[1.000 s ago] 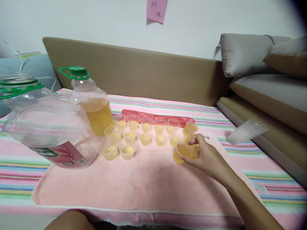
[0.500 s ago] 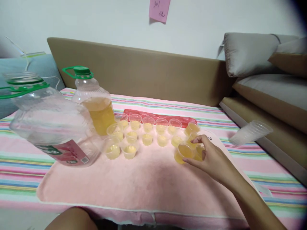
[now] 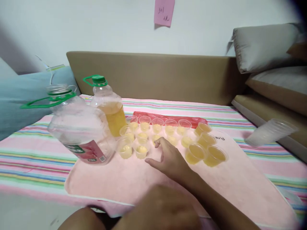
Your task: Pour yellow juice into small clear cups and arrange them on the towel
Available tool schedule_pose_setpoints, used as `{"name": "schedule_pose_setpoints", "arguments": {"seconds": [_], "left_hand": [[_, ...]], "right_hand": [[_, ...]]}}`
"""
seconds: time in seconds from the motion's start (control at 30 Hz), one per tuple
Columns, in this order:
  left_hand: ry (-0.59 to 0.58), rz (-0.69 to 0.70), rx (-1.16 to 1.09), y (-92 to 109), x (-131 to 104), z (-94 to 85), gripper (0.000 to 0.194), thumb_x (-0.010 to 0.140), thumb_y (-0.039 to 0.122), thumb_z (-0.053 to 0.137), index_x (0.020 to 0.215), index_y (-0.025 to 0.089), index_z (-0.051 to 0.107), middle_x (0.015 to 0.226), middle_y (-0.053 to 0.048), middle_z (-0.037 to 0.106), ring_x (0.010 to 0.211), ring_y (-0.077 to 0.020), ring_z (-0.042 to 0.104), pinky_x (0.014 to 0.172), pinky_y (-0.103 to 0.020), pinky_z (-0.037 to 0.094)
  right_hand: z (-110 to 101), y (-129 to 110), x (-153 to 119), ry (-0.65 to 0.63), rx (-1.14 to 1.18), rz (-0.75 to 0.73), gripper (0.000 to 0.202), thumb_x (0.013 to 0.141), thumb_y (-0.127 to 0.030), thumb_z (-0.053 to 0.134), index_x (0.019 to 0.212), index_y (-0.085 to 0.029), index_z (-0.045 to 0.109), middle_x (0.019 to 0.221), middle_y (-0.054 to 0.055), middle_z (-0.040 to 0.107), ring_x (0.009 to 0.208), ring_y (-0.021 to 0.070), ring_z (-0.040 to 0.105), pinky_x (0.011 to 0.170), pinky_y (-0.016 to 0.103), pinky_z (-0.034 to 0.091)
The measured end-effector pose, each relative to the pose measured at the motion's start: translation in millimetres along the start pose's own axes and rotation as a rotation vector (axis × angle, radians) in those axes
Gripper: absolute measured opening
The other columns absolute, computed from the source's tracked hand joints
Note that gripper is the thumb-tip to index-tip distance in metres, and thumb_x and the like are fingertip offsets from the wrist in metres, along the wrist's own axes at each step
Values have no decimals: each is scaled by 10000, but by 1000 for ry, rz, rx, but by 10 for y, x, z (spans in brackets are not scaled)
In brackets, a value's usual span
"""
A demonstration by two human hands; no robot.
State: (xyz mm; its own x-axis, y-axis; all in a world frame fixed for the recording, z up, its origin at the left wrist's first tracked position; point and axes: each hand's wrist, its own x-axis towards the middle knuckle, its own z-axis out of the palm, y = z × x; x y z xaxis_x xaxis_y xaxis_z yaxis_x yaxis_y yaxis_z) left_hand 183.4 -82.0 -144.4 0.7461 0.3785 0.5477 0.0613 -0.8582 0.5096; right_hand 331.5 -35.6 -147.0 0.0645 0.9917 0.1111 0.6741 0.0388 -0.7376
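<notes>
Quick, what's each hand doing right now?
Left hand: not in view.
Right hand: open, empty, over the pink towel near the small cups.

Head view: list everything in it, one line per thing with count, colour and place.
empty jug: one, clear with green ring handle, tilted, at left.
jug of yellow liquid: one, green cap, upright behind it.
small cups: about a dozen, clear with yellow liquid, in rows mid-mat.
larger cups: four, fuller, right of the rows.
pink mat: one, on the striped cloth.
red strip: one, behind the cups.
stacked empty cups: on their side, far right.
pink note: one, on the wall.
right hand: open, beside the small cups.
left hand: out of view.
</notes>
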Motion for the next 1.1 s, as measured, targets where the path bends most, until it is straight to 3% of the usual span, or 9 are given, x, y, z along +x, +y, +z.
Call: {"name": "schedule_pose_setpoints", "arguments": {"seconds": [0.03,0.13,0.23,0.37,0.53,0.63,0.8,0.97,1.1], "left_hand": [[57,-13,37,-83,5,-186,117,1032,299,589,925,254,575,811,10,681,706,-168,639,624,-318,517],[440,-211,459,-381,-42,-660,77,1028,175,592,1080,221,558,928,-29,665,846,-196,664,763,-356,541],[439,-236,709,-647,-157,-870,191,1018,179,606,1174,142,502,1191,-192,628,1204,-352,645,994,-514,570],[236,-264,886,-798,-267,-820,323,1004,149,560,1309,81,476,1349,-275,578,1291,-446,600,1046,-613,587],[159,-220,1011,-834,-264,-727,394,975,140,550,1353,69,466,1350,-288,579,1268,-502,598,1031,-672,594],[158,-255,991,-875,-253,-727,392,981,127,533,1363,72,466,1321,-277,594,1246,-496,625,1028,-670,598],[210,-445,891,-968,-254,-715,516,1004,285,633,1441,97,433,1432,-312,565,1242,-500,669,909,-630,658],[251,-406,846,-1068,-247,-715,539,1012,242,625,1462,40,410,1379,-317,579,1251,-485,661,1003,-628,615],[276,-375,796,-1068,-222,-727,531,1000,210,628,1459,57,409,1363,-300,572,1244,-472,649,1014,-640,601]], "right_hand": [[73,-8,44,13,4,-24,417,794,-379,801,993,-252,458,1052,10,652,808,217,612,724,347,445],[245,-30,125,73,25,-87,432,796,-413,792,988,-256,438,1089,31,650,942,267,646,774,367,470],[332,-58,158,100,52,-98,452,782,-410,807,993,-259,436,1086,35,655,993,283,666,778,364,487],[371,-74,187,122,92,-120,425,820,-414,772,1003,-264,419,1088,39,662,1025,286,679,774,360,497],[400,-46,203,165,134,-128,409,817,-409,738,1017,-262,413,1115,51,674,932,250,680,726,339,489],[314,-29,151,189,145,-106,427,791,-432,733,1028,-255,425,1130,55,667,805,209,641,685,327,462],[-41,49,-128,184,126,-21,452,787,-439,767,1061,-251,460,1106,30,681,609,134,540,612,302,428],[-246,281,-516,207,46,18,469,819,-498,781,1122,-242,531,806,-27,599,641,179,567,617,320,462],[-223,449,-750,297,23,17,492,832,-520,788,1154,-241,542,1173,83,681,797,208,623,665,356,520]]}}
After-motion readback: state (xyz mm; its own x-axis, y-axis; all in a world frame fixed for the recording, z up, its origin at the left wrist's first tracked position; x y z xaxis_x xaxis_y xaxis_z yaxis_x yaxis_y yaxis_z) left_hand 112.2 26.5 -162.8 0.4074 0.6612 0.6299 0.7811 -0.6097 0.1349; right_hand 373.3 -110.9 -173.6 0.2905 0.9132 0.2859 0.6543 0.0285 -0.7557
